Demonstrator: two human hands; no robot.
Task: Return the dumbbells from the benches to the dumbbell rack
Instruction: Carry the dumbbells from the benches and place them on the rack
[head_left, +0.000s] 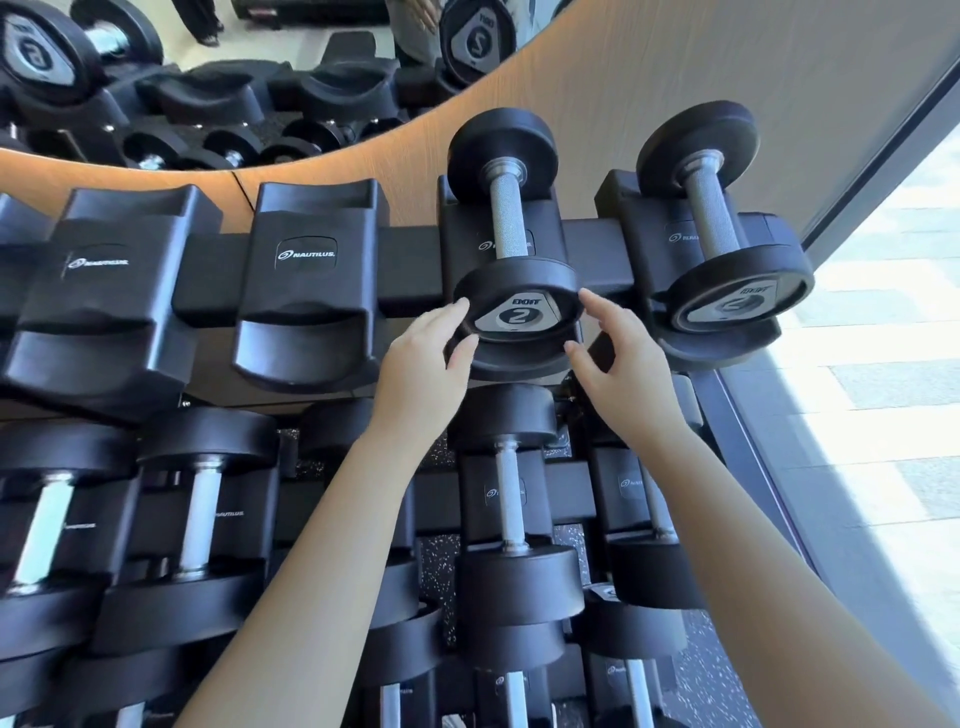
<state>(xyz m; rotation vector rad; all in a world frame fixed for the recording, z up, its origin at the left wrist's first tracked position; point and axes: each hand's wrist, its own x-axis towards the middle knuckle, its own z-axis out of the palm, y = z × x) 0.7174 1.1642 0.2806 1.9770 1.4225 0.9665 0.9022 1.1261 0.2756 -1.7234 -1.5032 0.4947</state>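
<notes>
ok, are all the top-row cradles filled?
No, the cradle just left of the dumbbell marked 2 sits empty.

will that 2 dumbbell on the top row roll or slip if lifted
Probably light: the dumbbell marked 2 has small heads. Round heads could roll on a flat surface; its cradle seats it here. The knurled handle should resist slipping.

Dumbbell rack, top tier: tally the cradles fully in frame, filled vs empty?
Cradles holding a dumbbell: 2 (dumbbell marked 2, right-end dumbbell)
Empty cradles: 2 (left empty cradle, middle empty cradle)
Total: 4
Not counted: the cut-off cradle at the left edge of the frame.
</notes>
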